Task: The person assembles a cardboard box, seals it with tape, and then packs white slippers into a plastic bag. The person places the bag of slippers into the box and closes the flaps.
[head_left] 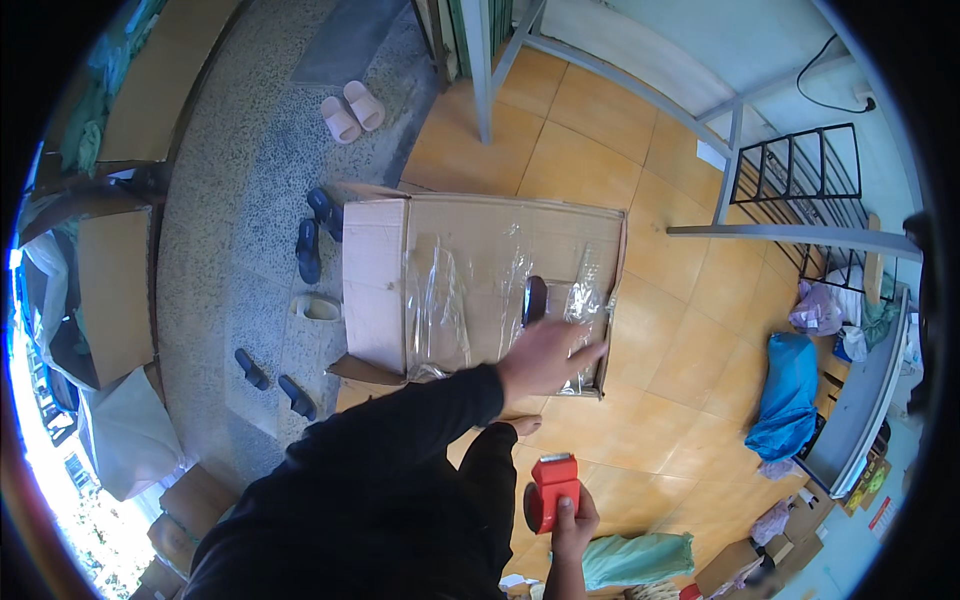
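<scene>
A brown cardboard box (470, 215) lies in front of me, with wrinkled strips of clear packing tape (438, 300) across its face. Over its near right part reaches my left hand (545, 360), fingers stretched toward the right edge and apart; I cannot tell whether it touches the box. A dark oval (535, 300) shows on the cardboard just beyond that hand; whether it is a hole or an object is unclear. Closer to my body, my right hand (575, 525) is wrapped round a red tape dispenser (555, 485), held away from the box.
Slippers, pale pink (352, 112) and dark (308, 250), lie on the grey speckled floor to the left. Orange tiles (670, 350) stretch right of the box. A metal frame (790, 233), a black rack (800, 170) and a blue bag (785, 395) stand at the right. A green bag (640, 560) lies near.
</scene>
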A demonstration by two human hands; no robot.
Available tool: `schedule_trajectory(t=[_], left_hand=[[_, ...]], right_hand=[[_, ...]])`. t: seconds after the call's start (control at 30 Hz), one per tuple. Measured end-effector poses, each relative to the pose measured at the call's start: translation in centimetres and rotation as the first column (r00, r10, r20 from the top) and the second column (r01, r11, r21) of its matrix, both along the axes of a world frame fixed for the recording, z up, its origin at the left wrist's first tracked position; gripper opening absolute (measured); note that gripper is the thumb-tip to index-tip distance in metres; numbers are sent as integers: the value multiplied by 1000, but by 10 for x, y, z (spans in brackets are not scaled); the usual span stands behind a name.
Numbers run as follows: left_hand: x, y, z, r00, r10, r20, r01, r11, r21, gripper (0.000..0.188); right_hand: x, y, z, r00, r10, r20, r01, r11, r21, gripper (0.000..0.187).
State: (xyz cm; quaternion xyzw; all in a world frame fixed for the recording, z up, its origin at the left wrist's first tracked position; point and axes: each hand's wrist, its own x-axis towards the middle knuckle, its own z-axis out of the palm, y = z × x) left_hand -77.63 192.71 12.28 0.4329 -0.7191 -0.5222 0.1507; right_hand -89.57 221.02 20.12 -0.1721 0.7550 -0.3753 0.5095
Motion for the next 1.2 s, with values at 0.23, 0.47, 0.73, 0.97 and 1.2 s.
schedule_trajectory(t=[0.23, 0.47, 0.73, 0.97, 1.2], left_hand=[[118, 44, 30, 950, 199, -240, 125, 463, 877, 37], [169, 15, 40, 958, 271, -90, 15, 270, 963, 40], [176, 13, 32, 986, 89, -138, 30, 730, 683, 18], [191, -200, -15, 884, 391, 255, -411, 911, 27, 34], [164, -280, -140, 867, -107, 487, 216, 961, -174, 31]], right_hand=[[71, -103, 46, 959, 212, 190, -201, 977, -74, 62], [108, -127, 33, 906, 414, 91, -406, 909, -93, 67], [119, -145, 43, 933, 244, 265, -231, 970, -78, 68], [136, -162, 79, 929, 318, 189, -296, 946, -135, 69], [158, -213, 56, 945, 303, 124, -295, 952, -78, 71]])
